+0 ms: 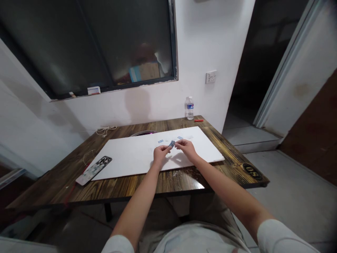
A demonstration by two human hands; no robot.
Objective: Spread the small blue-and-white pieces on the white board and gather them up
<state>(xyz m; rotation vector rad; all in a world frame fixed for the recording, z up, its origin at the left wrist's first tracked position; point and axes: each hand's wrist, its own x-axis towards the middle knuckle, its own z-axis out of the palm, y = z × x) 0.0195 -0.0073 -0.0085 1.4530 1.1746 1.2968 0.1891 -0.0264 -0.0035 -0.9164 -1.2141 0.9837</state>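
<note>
A blue-printed strip [172,143] is sitting pinched between the two hands, just above a white board. The left hand [161,154] is holding its near end, with the thumb and fingers [168,148] pressing together on it. The right hand [186,147] is reaching in from the other side, with its fingers [177,142] closing on the far end, though the strip is too small to show exactly which fingertips are touching it. Two smaller blue-marked pieces [160,141] are lying just beyond the hands, one toward each side, on the white board [126,158]. The board is resting on a dark wooden table [50,186]. A patterned phone [93,170] is lying along the board's left edge, and a white cable [105,130] is coiling near the wall. A water bottle [189,108] is standing at the far end of the table, beside a red pen [198,120].
</note>
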